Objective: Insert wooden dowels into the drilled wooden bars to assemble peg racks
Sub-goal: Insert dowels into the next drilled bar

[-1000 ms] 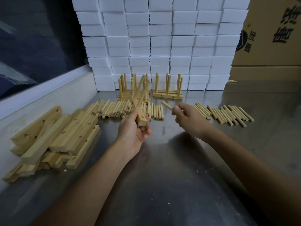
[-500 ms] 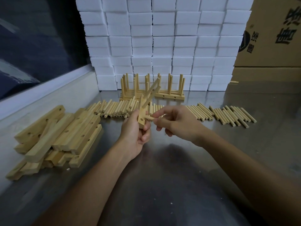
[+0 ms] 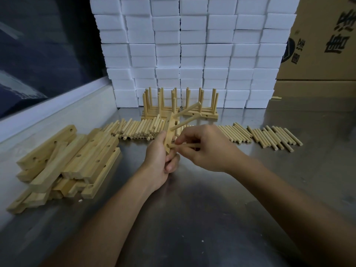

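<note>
My left hand (image 3: 160, 160) grips a drilled wooden bar (image 3: 169, 132) upright above the metal table (image 3: 212, 218). Two dowels (image 3: 185, 117) stick out of the bar's upper holes, slanting up to the right. My right hand (image 3: 208, 149) pinches a third dowel (image 3: 187, 145) with its tip at the bar's lower hole. Loose dowels lie in a row behind the hands, a left pile (image 3: 134, 130) and a right pile (image 3: 269, 136). A heap of drilled bars (image 3: 67, 162) lies at the left.
Finished peg racks (image 3: 181, 105) stand at the back against a wall of stacked white boxes (image 3: 192, 51). Cardboard cartons (image 3: 323, 41) fill the right rear. A raised ledge (image 3: 54, 114) runs along the table's left side.
My right hand carried a dowel from the pile to the bar and brought its tip to the lower hole. My left hand tilted the bar more upright.
</note>
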